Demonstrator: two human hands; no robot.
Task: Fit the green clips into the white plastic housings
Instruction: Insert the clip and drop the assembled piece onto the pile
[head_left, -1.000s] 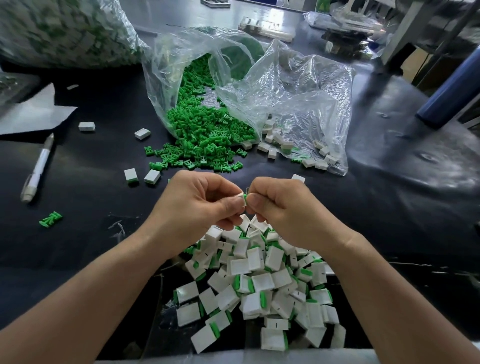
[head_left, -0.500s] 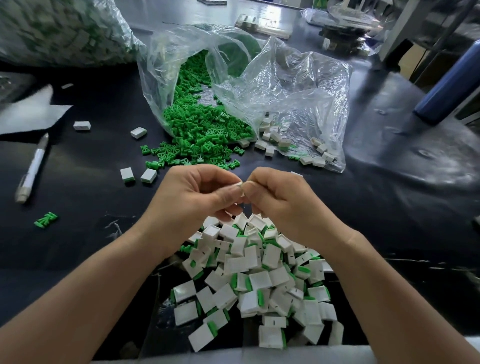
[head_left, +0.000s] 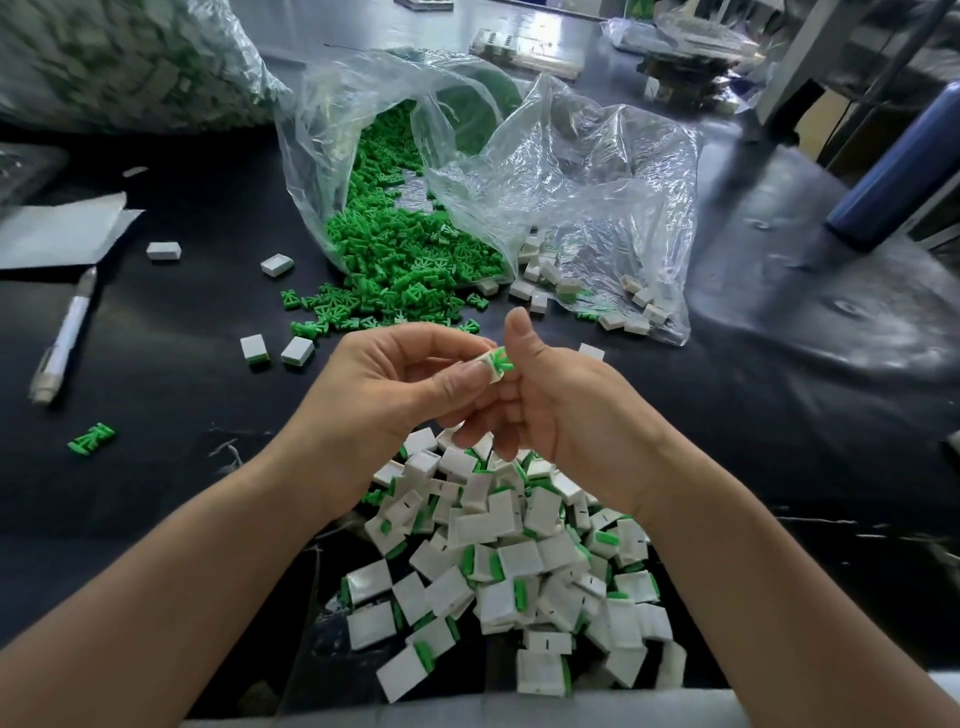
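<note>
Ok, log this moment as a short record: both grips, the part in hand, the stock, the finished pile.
left grip: thumb and fingers pinch the white housing
right grip: against the housing, thumb raised; hold unclear
green clip: protrudes from the housing
clip stock: spills from the clear bag
loose housings: right of the clip stock
finished pile: on the black table, nearest the person
pen: far left, untouched
</note>
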